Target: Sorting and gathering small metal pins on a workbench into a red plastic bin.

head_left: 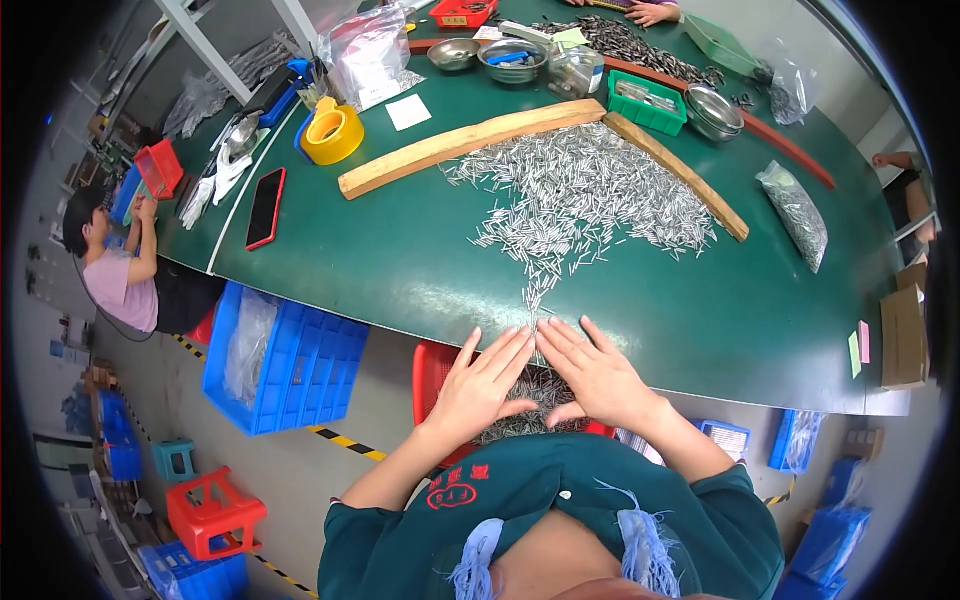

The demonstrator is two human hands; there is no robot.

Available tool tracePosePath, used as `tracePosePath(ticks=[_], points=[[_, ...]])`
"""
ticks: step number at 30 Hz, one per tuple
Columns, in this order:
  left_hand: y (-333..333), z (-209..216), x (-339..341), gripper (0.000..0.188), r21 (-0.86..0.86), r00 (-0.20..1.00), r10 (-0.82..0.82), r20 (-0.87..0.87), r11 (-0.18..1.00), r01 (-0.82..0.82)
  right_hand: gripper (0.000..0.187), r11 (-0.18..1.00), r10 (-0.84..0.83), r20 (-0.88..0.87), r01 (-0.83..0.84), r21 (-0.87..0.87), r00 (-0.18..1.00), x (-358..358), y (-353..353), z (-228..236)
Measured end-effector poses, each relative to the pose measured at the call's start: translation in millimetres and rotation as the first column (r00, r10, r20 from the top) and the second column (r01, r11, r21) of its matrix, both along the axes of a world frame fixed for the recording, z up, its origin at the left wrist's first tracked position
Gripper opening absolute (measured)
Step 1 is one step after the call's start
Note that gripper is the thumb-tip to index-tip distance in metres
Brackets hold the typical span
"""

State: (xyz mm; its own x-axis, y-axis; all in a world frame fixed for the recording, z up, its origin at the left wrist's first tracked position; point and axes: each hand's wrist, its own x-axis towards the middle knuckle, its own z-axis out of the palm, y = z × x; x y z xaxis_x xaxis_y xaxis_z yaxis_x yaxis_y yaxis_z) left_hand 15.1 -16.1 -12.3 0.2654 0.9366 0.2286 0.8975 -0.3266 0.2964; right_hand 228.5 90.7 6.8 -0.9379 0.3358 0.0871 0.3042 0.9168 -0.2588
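shiny metal pins (600,190), smooth green table (380,265) with a glossy sheen, rough-looking matt wooden bars (470,147), polished metal bowl (455,61), crinkled clear plastic bag (368,50), smooth blue plastic crate (312,375), matt green cloth shirt (720,535), dull cardboard box (904,338)

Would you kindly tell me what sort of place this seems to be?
Probably a small-parts factory workshop: a heap of silvery pins lies on a green worktable, with black-and-yellow floor tape below.
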Motion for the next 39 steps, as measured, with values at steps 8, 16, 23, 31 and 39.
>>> tracePosePath(ticks=[8,16,23,31,39], points=[[-29,-8,-11,0.037,0.212,0.952,-0.136,0.275,0.974,0.078,0.088,0.977,0.104,-0.099,-0.120,-0.175,0.990,6,-1,4],[12,5,-2,0.057,0.192,0.992,0.061,0.113,0.978,-0.082,0.091,0.870,-0.465,-0.490,0.277,-0.408,0.737,-22,77,70],[33,-8,15,0.087,0.102,0.994,0.071,-0.084,0.993,-0.063,0.098,0.690,-0.721,-0.645,0.345,-0.636,0.253,27,233,138],[30,-10,10,0.084,0.119,0.992,0.105,-0.075,0.988,-0.096,0.068,0.906,-0.389,-0.356,0.283,-0.315,0.850,-9,108,62],[31,-10,15,0.080,0.159,0.991,0.123,-0.054,0.981,-0.113,0.055,0.987,-0.157,-0.120,0.158,-0.004,0.980,-11,49,-5]])
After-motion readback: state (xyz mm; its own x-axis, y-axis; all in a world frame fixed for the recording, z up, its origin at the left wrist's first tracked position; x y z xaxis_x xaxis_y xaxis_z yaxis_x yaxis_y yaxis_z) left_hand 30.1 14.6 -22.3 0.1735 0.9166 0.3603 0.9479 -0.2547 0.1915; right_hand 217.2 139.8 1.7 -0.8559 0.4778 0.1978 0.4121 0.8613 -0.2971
